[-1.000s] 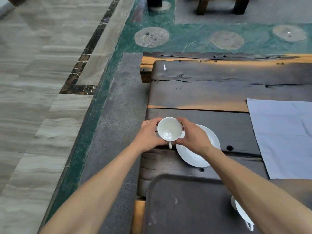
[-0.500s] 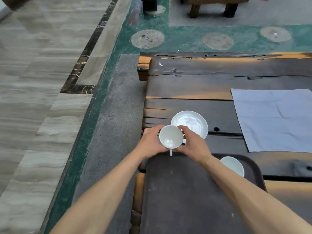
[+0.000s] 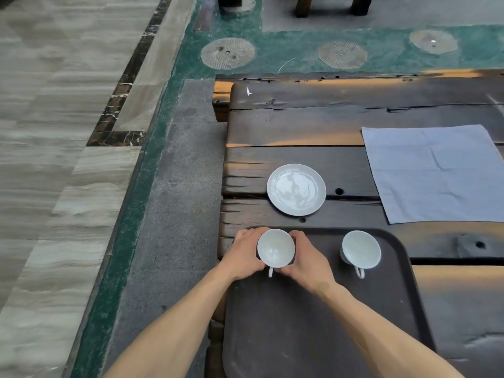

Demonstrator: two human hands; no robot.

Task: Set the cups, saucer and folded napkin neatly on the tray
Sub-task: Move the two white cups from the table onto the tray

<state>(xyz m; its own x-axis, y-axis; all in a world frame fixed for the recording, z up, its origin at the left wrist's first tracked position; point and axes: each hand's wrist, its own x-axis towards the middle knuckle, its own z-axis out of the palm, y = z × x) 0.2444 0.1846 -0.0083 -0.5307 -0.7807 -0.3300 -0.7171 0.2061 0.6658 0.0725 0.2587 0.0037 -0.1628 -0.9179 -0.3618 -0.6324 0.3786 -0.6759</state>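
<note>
A white cup (image 3: 275, 248) sits at the far left corner of the dark tray (image 3: 313, 323), its handle pointing toward me. My left hand (image 3: 245, 255) and my right hand (image 3: 305, 259) wrap around its two sides. A second white cup (image 3: 361, 249) stands upright on the tray's far right part, handle toward me. The white saucer (image 3: 296, 189) lies on the dark wooden table (image 3: 300, 118) just beyond the tray. A pale blue napkin (image 3: 436, 173) lies spread flat on the table at the right.
The table's left edge drops to a grey stone strip and a green floor band (image 3: 141, 214). Round stone discs (image 3: 227, 53) are set in the floor beyond the table. Furniture legs stand at the far top.
Both hands carried the cup from above the saucer toward me and down onto the tray's far left corner. The view shifted, so the second cup shows fully.
</note>
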